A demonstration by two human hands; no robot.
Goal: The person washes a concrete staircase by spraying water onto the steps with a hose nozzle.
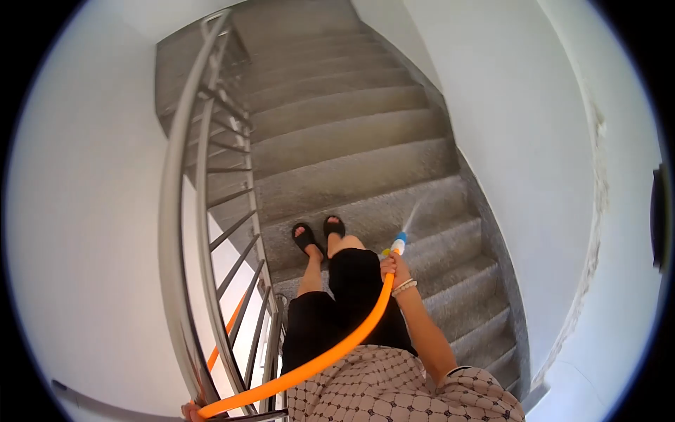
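Observation:
An orange hose point(330, 355) curves across my body from the lower left up to my right hand point(396, 267). That hand is closed round the hose just behind a blue and white spray nozzle point(399, 243), which has a small yellow part at its side. A thin jet of water point(415, 212) leaves the nozzle toward the stair treads on the right. At the bottom left, beside the handrail, my left hand point(191, 412) grips the hose; only some of its fingers show.
Grey stone stairs point(344, 162) run through the middle, with both my feet in black slippers point(306, 238) on one step. A metal handrail point(176, 183) with bars lines the left. More orange hose point(228, 330) shows behind it. A white wall point(506, 141) borders the right.

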